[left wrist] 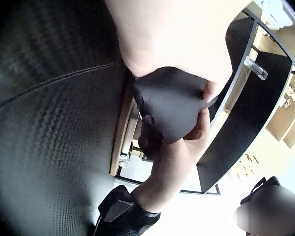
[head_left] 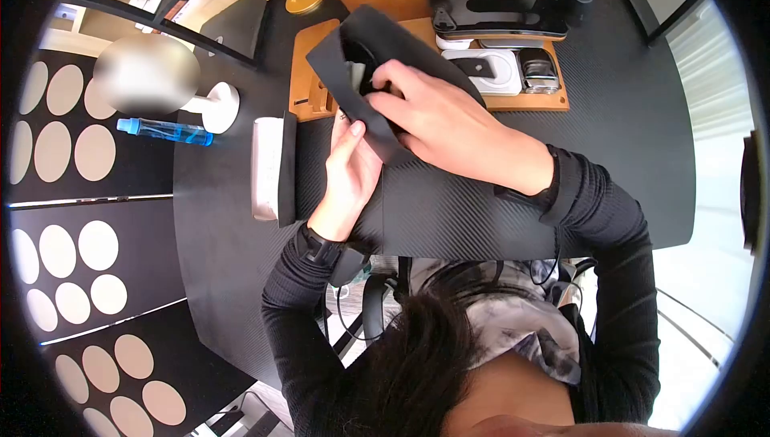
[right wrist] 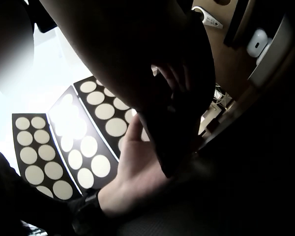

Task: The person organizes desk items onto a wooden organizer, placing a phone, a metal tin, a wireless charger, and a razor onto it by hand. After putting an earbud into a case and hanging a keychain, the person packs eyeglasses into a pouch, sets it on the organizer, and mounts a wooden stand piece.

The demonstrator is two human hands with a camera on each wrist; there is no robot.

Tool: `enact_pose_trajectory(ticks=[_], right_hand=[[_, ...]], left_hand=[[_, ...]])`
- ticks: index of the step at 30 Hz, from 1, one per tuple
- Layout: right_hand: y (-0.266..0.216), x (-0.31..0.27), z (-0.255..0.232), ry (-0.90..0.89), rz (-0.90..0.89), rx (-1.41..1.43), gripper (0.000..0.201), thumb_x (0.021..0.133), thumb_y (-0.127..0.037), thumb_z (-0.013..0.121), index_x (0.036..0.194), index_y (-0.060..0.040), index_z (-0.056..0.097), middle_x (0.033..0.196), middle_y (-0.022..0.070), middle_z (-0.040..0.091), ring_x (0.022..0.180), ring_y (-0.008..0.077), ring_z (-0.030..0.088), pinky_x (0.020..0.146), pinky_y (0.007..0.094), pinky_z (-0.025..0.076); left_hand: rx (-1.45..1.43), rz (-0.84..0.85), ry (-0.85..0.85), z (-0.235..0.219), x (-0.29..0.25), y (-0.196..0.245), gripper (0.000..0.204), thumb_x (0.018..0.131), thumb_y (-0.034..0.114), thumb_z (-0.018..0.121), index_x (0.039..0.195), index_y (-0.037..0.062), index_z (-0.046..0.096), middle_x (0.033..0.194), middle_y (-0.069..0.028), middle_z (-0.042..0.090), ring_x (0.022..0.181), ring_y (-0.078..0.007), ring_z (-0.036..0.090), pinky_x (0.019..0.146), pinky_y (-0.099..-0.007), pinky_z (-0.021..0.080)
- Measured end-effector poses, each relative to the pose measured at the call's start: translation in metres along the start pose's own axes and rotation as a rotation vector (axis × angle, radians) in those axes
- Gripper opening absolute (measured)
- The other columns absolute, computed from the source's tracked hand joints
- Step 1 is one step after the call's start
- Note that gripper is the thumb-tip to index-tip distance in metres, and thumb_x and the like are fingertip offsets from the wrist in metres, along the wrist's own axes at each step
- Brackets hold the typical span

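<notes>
A black soft pouch [head_left: 361, 52] is held up over the black table [head_left: 626, 140], its mouth facing me. My left hand [head_left: 353, 160] grips the pouch's lower edge from below. My right hand [head_left: 429, 112] lies across the pouch from the right, its fingers curled into the open mouth, where something pale grey shows. In the left wrist view the pouch [left wrist: 169, 105] is pinched between thumb and fingers. In the right wrist view the pouch [right wrist: 187, 123] is a dark shape above the left palm [right wrist: 137, 167].
Behind the pouch a wooden tray [head_left: 513, 104] holds a white case and a small dark device, with a black stand [head_left: 497, 12] behind it. A white box [head_left: 269, 168] lies left of my hands; a blue bottle [head_left: 164, 130] and a white stand [head_left: 218, 107] farther left.
</notes>
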State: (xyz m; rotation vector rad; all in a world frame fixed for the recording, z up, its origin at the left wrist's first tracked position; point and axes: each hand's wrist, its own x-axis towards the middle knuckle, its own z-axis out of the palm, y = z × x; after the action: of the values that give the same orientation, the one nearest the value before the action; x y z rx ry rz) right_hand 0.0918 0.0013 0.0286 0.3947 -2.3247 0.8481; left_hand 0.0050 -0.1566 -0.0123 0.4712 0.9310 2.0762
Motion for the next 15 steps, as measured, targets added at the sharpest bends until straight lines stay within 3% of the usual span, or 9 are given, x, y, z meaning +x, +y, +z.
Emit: enact_pose_trajectory(ticks=[1, 3, 7, 9, 11, 13, 15], right_hand=[[0.0, -0.001, -0.001, 0.002, 0.001, -0.001, 0.029, 0.072, 0.005, 0.06, 0.101, 0.0053, 0.056, 0.095, 0.0213, 0.057, 0.088, 0.0395, 0.061, 0.077, 0.045, 0.051], [0.001, -0.001, -0.002, -0.084, 0.175, 0.117, 0.026, 0.071, 0.006, 0.06, 0.096, 0.0058, 0.058, 0.095, 0.0207, 0.057, 0.086, 0.0398, 0.061, 0.078, 0.0458, 0.051], [-0.004, -0.002, -0.014, -0.181, 0.056, 0.183, 0.019, 0.072, 0.004, 0.058, 0.09, 0.0074, 0.06, 0.089, 0.0211, 0.062, 0.087, 0.0401, 0.061, 0.081, 0.0461, 0.051], [-0.009, -0.003, -0.023, -0.196, 0.079, 0.147, 0.018, 0.072, 0.001, 0.06, 0.09, 0.0055, 0.061, 0.087, 0.0186, 0.064, 0.091, 0.0357, 0.061, 0.082, 0.0433, 0.051], [-0.016, 0.004, -0.042, -0.201, -0.012, -0.12, 0.026, 0.076, -0.002, 0.067, 0.102, 0.002, 0.064, 0.101, 0.0155, 0.064, 0.104, 0.031, 0.059, 0.087, 0.0411, 0.049], [-0.02, 0.013, -0.059, 0.012, -0.098, -0.189, 0.028, 0.076, -0.004, 0.069, 0.104, -0.0019, 0.065, 0.11, 0.0111, 0.062, 0.105, 0.0311, 0.057, 0.088, 0.0392, 0.048], [-0.021, 0.021, -0.076, 0.091, -0.1, -0.228, 0.028, 0.076, -0.006, 0.071, 0.104, -0.0037, 0.066, 0.11, 0.0107, 0.061, 0.104, 0.0312, 0.057, 0.087, 0.0381, 0.047]], left_hand=[[0.001, -0.002, -0.001, 0.0, -0.001, -0.001, 0.058, 0.094, 0.017, 0.054, 0.144, 0.0045, 0.028, 0.137, -0.0131, 0.046, 0.131, -0.0249, 0.044, 0.111, -0.0451, 0.036], [0.042, -0.028, 0.013, -0.005, -0.004, -0.003, 0.053, 0.093, 0.011, 0.056, 0.14, 0.0036, 0.034, 0.133, -0.0122, 0.05, 0.127, -0.0233, 0.048, 0.11, -0.0434, 0.037], [-0.109, -0.1, -0.054, -0.022, -0.007, -0.008, 0.043, 0.093, 0.006, 0.059, 0.132, 0.003, 0.043, 0.125, -0.0112, 0.056, 0.116, -0.0219, 0.057, 0.103, -0.0392, 0.047], [-0.106, -0.102, -0.025, -0.016, -0.007, -0.008, 0.041, 0.093, 0.007, 0.061, 0.131, 0.0031, 0.045, 0.122, -0.0117, 0.059, 0.112, -0.0222, 0.06, 0.1, -0.0383, 0.049], [-0.014, -0.102, 0.091, -0.005, -0.006, -0.006, 0.043, 0.092, 0.006, 0.06, 0.132, 0.0028, 0.044, 0.122, -0.0125, 0.059, 0.111, -0.0235, 0.061, 0.098, -0.04, 0.051], [0.018, -0.122, 0.163, 0.005, -0.005, 0.002, 0.043, 0.091, 0.005, 0.059, 0.131, 0.0018, 0.045, 0.121, -0.0127, 0.06, 0.11, -0.024, 0.062, 0.097, -0.0404, 0.052], [0.05, -0.14, 0.234, 0.004, -0.004, 0.003, 0.042, 0.09, 0.005, 0.059, 0.13, 0.0008, 0.046, 0.12, -0.0128, 0.061, 0.109, -0.0244, 0.062, 0.095, -0.0407, 0.053]])
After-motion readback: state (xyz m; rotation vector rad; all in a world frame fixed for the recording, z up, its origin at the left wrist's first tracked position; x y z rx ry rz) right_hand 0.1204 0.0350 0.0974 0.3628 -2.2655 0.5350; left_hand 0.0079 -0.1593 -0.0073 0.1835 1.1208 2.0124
